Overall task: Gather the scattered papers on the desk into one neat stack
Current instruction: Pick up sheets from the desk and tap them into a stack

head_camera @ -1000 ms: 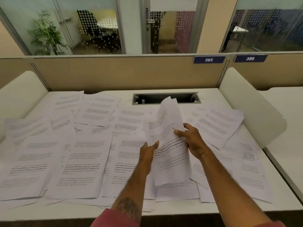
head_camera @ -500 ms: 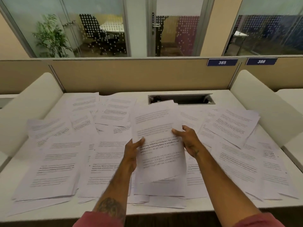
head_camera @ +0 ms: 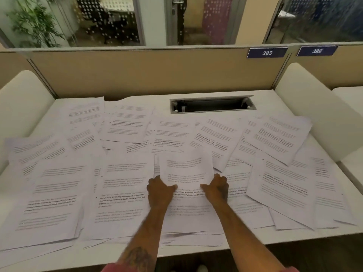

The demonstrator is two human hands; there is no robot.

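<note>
White printed sheet, thin, floppy, pinched at 9 and 3 o'clock edges by left hand and right hand, thumbs clamped on top.

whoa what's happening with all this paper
A person is tidying a desk covered in scattered printed sheets. Both hands hold one sheet by its sides, the left hand and right hand gripping it over the pile at the near middle edge. Most of the papers still lie spread across the desk, overlapping, so gathering has barely begun.
</note>
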